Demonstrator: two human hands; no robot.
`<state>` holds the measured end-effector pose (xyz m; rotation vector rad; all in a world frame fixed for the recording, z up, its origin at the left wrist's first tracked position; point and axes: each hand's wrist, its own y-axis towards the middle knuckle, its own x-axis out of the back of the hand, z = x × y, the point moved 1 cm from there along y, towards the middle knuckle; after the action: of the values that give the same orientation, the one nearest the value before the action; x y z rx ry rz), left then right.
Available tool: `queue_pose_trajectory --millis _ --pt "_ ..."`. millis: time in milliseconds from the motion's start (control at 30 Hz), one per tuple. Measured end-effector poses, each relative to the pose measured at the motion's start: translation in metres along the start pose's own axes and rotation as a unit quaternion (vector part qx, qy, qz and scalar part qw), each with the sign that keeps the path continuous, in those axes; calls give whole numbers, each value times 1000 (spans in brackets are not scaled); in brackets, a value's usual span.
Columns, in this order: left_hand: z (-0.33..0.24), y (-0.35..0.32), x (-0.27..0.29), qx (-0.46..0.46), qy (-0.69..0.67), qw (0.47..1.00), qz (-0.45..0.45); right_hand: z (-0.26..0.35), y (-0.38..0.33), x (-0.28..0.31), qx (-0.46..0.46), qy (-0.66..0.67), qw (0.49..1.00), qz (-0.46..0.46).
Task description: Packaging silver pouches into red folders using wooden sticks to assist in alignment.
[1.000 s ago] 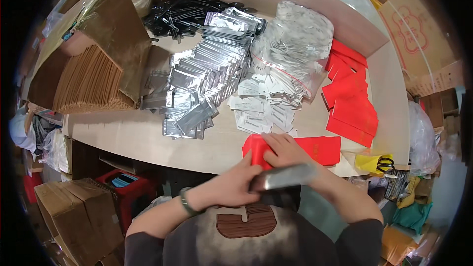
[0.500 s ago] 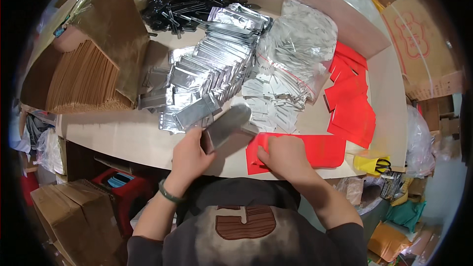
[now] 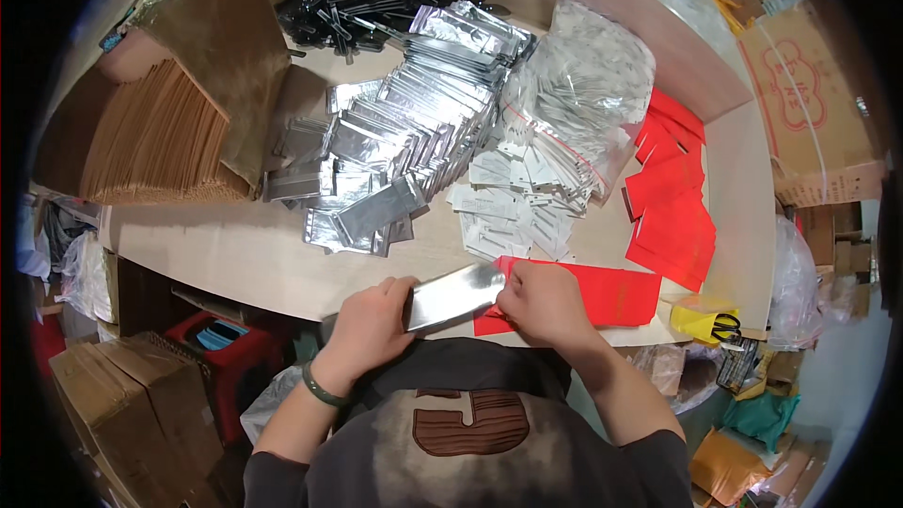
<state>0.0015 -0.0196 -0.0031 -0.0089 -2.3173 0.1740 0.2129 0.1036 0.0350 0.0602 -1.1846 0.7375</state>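
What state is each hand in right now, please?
Left hand: closed, holding a silver packet.
Right hand: closed on a red envelope; whether its fingers also touch the silver packet cannot be told.

The pale desk [image 3: 235, 249] carries an open cardboard box [image 3: 221, 28], heaped black plastic pieces [image 3: 376, 0], overlapping silver foil packets [image 3: 437, 99], white paper packets [image 3: 513, 212], a filled clear bag [image 3: 593, 61] and red envelopes [image 3: 616, 296].

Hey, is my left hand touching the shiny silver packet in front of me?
Touching. The head view shows the left hand gripping the silver packet by its left end, fingers wrapped against it with no gap.
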Motion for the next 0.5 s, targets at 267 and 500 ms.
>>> queue_pose_trajectory --millis 267,500 --pt "6 15 16 -91 32 995 27 8 9 -22 80 64 992 -74" --pt "0 15 -1 36 -33 998 -39 -8 5 -10 53 82 994 -55"
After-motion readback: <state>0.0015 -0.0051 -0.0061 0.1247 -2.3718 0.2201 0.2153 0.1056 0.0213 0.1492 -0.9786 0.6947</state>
